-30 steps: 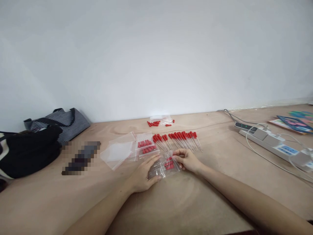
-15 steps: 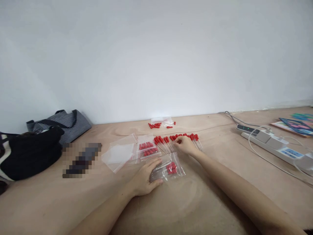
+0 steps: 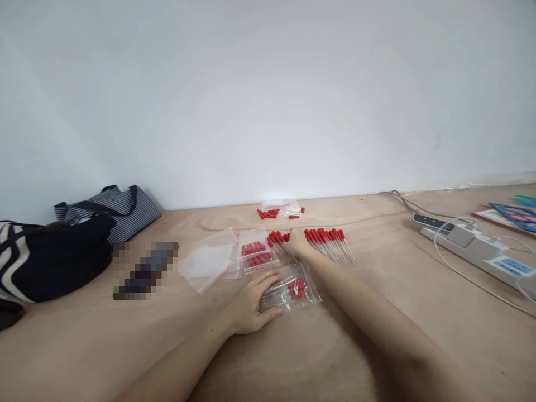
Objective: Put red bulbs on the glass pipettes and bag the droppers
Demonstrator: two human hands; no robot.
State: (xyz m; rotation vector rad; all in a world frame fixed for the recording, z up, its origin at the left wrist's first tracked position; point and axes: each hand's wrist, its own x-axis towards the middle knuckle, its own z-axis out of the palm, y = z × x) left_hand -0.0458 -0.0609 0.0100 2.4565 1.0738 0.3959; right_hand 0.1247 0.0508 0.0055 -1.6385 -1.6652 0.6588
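Observation:
My left hand (image 3: pixel 251 307) lies with fingers and thumb apart on the end of a clear zip bag (image 3: pixel 278 296). Inside this bag a few red-bulbed droppers (image 3: pixel 297 288) show at the right end. Farther back, my right hand (image 3: pixel 296 244) is curled down at a row of glass droppers. Its fingertips are mostly hidden, and I cannot see what is in them. Droppers with red bulbs (image 3: pixel 275 237) lie just left of this hand, and another group (image 3: pixel 326 237) fans out to its right. Two filled bags (image 3: pixel 255 254) lie beyond my left hand.
Flat clear bags (image 3: pixel 209 259) overlap on the left. Loose red bulbs (image 3: pixel 268 213) lie near the wall beside another bag (image 3: pixel 278 205). A power strip (image 3: pixel 473 248) with cables stands on the right. Dark and striped bags (image 3: pixel 125 215) and a blurred-out item (image 3: pixel 146 271) are at left.
My right hand has moved left along the row of droppers, uncovering more of the group on its right. My left hand stays on the bag. The view has shifted slightly.

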